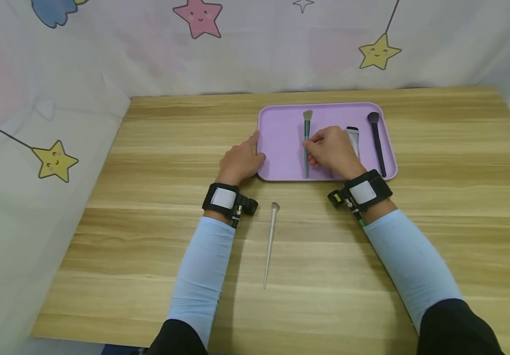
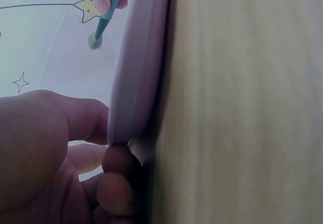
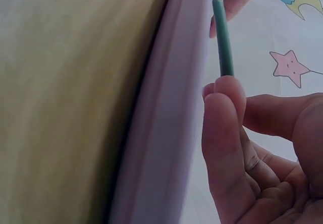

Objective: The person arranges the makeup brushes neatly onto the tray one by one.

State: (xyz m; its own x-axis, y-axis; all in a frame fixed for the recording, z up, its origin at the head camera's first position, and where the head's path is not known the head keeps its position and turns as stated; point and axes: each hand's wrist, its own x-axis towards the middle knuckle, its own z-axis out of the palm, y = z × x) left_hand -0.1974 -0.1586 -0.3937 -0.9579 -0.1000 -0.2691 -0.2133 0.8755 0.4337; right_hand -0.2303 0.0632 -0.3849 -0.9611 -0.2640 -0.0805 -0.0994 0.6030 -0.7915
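A purple tray (image 1: pixel 281 143) lies at the back of the table. My left hand (image 1: pixel 240 160) grips its left end, with the thumb at the rim and the other fingertips curled against the outer wall in the left wrist view. Over the tray's left half, my right hand (image 1: pixel 332 150) pinches a green-handled makeup brush (image 1: pixel 306 130) between thumb and fingers, its bristles toward the back. The right wrist view shows the green handle (image 3: pixel 224 42) rising from those fingers. Partly behind the right hand, a grey tube with a black cap (image 1: pixel 353 138) lies in the tray.
A black makeup brush (image 1: pixel 376 140) lies at the tray's right end. Nearer me, a pale slim brush (image 1: pixel 271 241) rests on the wooden table (image 1: pixel 148 236) between my forearms. Behind the table hangs a cloth printed with stars (image 1: pixel 380 52).
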